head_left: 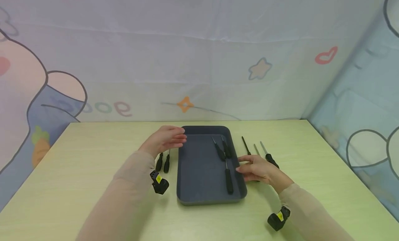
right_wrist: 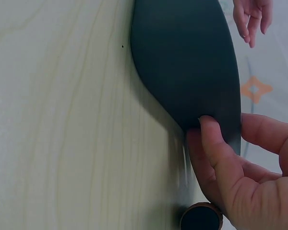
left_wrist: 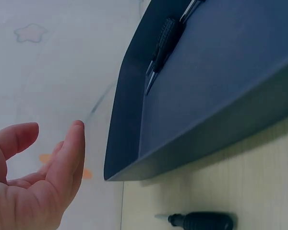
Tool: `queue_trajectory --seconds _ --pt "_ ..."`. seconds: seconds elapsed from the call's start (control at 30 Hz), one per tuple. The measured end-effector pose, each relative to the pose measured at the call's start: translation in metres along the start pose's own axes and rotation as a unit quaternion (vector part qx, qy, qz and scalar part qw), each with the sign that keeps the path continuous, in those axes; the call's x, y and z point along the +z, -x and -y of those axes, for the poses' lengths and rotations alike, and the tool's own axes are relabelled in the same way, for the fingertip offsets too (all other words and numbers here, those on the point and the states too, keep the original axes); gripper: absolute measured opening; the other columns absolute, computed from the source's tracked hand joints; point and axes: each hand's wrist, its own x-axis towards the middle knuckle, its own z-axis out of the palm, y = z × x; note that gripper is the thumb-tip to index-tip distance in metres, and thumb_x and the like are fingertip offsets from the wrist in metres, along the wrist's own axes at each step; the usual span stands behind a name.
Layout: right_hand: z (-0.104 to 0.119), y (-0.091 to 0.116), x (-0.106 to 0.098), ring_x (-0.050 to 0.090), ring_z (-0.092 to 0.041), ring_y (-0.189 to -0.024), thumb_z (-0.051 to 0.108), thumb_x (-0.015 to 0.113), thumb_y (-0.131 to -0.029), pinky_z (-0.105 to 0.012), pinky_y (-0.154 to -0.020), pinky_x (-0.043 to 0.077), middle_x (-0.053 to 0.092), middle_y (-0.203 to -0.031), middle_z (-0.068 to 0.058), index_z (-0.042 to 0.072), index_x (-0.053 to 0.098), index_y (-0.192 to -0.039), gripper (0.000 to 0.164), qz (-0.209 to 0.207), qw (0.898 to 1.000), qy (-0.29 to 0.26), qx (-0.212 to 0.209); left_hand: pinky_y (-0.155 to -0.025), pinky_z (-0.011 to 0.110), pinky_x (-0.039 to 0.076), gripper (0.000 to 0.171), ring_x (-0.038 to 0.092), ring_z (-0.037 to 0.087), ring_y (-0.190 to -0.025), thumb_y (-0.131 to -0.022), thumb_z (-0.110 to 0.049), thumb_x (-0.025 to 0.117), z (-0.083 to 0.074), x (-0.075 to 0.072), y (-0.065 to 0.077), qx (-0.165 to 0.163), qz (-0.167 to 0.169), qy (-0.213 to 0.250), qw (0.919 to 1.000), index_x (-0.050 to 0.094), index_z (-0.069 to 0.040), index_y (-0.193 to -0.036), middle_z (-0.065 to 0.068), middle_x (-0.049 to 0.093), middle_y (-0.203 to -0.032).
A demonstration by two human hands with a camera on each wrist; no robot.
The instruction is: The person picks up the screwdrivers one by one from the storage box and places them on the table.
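Observation:
A dark grey rectangular tray [head_left: 201, 164] lies on the table with three black-handled screwdrivers in its right half, one near the front [head_left: 229, 181]. My right hand [head_left: 257, 168] is at the tray's right side. In the right wrist view its fingers [right_wrist: 221, 158] pinch the tray wall [right_wrist: 182, 62], one fingertip partly hidden behind the rim. My left hand [head_left: 165, 139] hovers by the tray's far left corner, fingers extended and slightly bent, holding nothing. The left wrist view shows a gap between that hand [left_wrist: 43, 177] and the tray [left_wrist: 216, 86].
Two black-handled screwdrivers [head_left: 167, 163] lie left of the tray, partly under my left hand. Several more are at its right, including one with a silver shaft [head_left: 272, 160]; my right hand covers some handles. A printed cloth [head_left: 202, 71] hangs behind the table [head_left: 93, 158].

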Motion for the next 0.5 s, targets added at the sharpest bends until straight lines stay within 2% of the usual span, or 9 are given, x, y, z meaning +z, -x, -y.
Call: queue_trajectory --seconds 0.23,0.5 --pt "0.000 0.000 0.000 0.064 -0.025 -0.093 -0.002 0.055 -0.090 -0.037 -0.078 0.053 0.055 -0.116 -0.029 -0.015 0.016 -0.140 0.064 0.003 1.000 0.000 -0.001 -0.097 0.035 0.042 0.050 0.054 0.023 -0.104 -0.096 -0.013 0.050 0.003 0.014 -0.006 0.000 0.009 0.010 0.9999 0.033 0.005 -0.139 0.024 0.043 -0.133" --pt "0.000 -0.001 0.000 0.064 -0.023 -0.091 -0.003 0.055 -0.089 -0.037 -0.076 0.053 0.060 -0.109 -0.022 -0.015 0.018 -0.139 0.064 0.003 1.000 -0.003 -0.001 -0.094 0.035 0.045 0.047 0.057 0.022 -0.100 -0.094 -0.013 0.054 0.009 0.030 -0.014 -0.007 0.003 0.026 0.9996 0.038 0.004 -0.136 0.024 0.047 -0.130"
